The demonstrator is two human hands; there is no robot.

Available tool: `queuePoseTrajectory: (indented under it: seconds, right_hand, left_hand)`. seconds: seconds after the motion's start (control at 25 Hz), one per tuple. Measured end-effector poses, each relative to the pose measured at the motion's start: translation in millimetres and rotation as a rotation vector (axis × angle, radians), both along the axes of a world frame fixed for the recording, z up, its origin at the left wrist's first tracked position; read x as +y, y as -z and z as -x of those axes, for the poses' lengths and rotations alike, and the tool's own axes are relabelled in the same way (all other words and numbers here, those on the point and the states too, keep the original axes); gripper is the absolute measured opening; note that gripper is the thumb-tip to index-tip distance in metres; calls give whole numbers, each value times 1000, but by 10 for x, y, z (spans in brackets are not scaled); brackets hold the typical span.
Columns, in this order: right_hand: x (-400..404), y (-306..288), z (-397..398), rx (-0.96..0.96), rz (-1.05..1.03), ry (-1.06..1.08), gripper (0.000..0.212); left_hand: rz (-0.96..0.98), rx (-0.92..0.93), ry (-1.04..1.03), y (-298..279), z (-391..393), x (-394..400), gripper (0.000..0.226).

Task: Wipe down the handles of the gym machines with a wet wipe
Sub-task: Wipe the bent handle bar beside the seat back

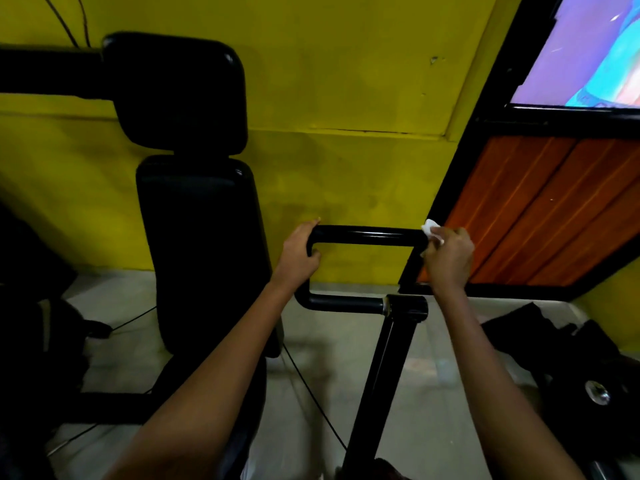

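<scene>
Forearms fill the bottom of the view, 2 of them, running up from 6 o'clock to the bar. Right hand [449, 260], at abt 2 o'clock from frame centre, is the working grip: fingers curled tight round a crumpled white wet wipe [431, 231], pressing it onto the right-hand corner of the black handle [367, 233], where the top bar bends down. Only a bit of the wipe shows above the knuckles; rest is hidden inside the fist. Left hand [300, 253] wraps the opposite corner at 10 o'clock from the wipe, thumb under, fingers over, prob. just steadying the frame.

Handle is a squared loop: top bar, lower bar, both joined to a black upright post [381, 382] dropping to 6 o'clock. Seat back pads [194, 209], 2 stacked, stand at 9 o'clock of the loop against the yellow wall [346, 98]. Orange wood panel [540, 209] at 3 o'clock. Thin cable on the floor under the arms.

Step in hand, I'd judge: wiping the top bar, at its right end. Next calls for sliding the wipe w/ firm wrap along the bar toward the left hand, which must shift off so its corner gets cleaned, then the lower bar.

Count: 2 hands, 1 wipe, 1 handle loop, 2 pads.
</scene>
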State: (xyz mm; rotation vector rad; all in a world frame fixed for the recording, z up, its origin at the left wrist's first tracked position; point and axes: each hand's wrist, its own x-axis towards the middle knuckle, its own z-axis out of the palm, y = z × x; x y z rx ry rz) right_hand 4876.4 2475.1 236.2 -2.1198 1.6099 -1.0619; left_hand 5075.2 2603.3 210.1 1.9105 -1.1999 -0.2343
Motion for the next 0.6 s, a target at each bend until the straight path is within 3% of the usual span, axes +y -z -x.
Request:
queuePoseTrajectory:
  seconds: [0.24,0.48,0.6]
  right_hand:
    - [151,-29,-392,-32,-19,-279,24]
    - [-169,-113,-10,147,18,-86,28]
    - [-268,-175,87,132,49,-54,27]
  left_hand:
    - [4,-59,-9,20,30,-7,55]
    - [3,-44,-7,50,33,-11,55]
    - [-16,-56,-12,65,27,-26,55]
